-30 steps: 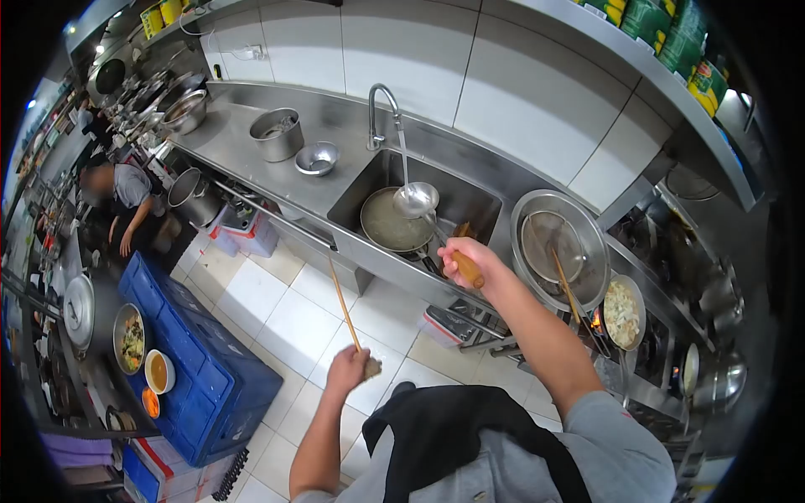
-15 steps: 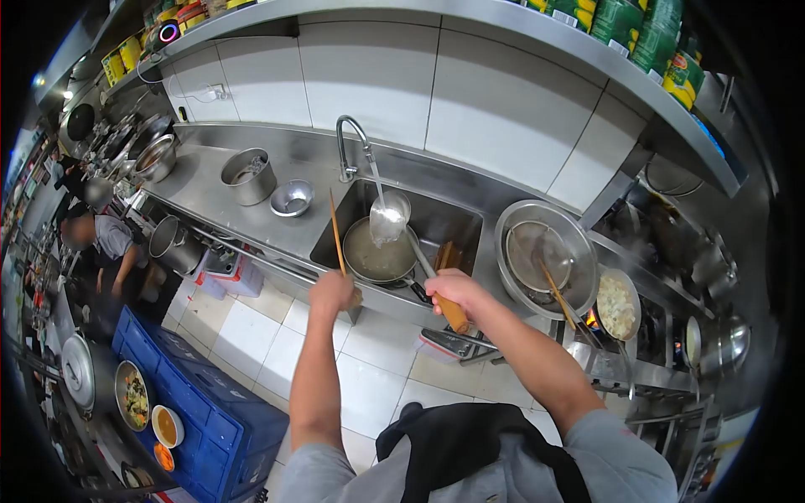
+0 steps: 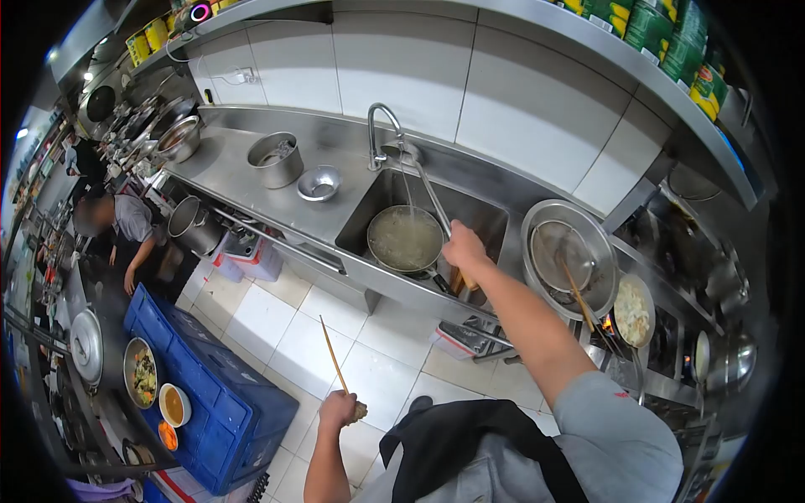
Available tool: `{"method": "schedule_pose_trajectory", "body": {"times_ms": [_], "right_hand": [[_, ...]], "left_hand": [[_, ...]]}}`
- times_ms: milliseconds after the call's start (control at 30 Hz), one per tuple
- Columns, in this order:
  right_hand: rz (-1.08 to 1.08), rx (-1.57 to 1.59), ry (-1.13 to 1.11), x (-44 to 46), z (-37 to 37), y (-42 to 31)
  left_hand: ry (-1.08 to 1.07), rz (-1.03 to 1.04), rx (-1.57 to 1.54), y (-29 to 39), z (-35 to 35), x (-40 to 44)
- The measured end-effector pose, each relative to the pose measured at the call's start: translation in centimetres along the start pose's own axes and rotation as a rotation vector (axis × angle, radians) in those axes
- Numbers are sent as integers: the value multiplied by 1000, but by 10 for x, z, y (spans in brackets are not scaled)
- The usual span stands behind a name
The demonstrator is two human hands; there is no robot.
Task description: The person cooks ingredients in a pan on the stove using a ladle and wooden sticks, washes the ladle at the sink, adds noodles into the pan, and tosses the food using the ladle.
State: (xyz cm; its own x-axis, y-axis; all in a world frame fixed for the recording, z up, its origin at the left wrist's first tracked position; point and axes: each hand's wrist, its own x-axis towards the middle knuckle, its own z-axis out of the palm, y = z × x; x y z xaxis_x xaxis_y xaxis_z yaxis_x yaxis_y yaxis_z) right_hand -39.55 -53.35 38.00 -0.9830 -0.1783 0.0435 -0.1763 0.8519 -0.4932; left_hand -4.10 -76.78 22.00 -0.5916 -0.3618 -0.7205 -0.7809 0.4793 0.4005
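My right hand is closed round the handle of a long metal ladle with a wooden grip, over the sink's front edge. The ladle's bowl is up by the tap. Water runs from the tap into a wok of cloudy water, which sits in the sink. Low in front of my body, away from the sink, my left hand grips a thin wooden stick pointing upward. A rough tan end shows beside that fist; its kind is unclear.
Left of the sink stand a steel pot and a small metal bowl. A large basin with a strainer is at the right, near a pan of pale food over flame. Blue crates stand lower left; a person works beyond.
The ladle's bowl has gone from the water stream up to beside the tap. My left hand has drawn back from the sink toward my body with the stick. The view has shifted slightly.
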Motion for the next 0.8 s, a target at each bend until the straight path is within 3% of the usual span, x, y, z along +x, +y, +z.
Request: {"method": "schedule_pose_trajectory", "body": {"times_ms": [133,200,233,300,333,567,700,800], "right_hand": [[-45,43,-39,-27,7,13],[438,812,-371,-48,3,12],[442,810,-372,-49,0,13],[591,1326,-552,-48,-6,16],[598,1333,-547,-47,-6,15],[387,361,-341,-45,19,14],[286,200,-369,-37,43,32],[417,276,-429,-49,33,24]], "left_hand": [[49,21,93,-7,2,-13],[39,23,95,-3,8,-17],[35,34,98,-2,9,-16],[28,47,116,0,12,-15],[7,57,134,1,13,-13],[15,68,113,-19,32,-5],[-45,38,173,-37,43,-16],[-103,5,231,-54,58,-17]]}}
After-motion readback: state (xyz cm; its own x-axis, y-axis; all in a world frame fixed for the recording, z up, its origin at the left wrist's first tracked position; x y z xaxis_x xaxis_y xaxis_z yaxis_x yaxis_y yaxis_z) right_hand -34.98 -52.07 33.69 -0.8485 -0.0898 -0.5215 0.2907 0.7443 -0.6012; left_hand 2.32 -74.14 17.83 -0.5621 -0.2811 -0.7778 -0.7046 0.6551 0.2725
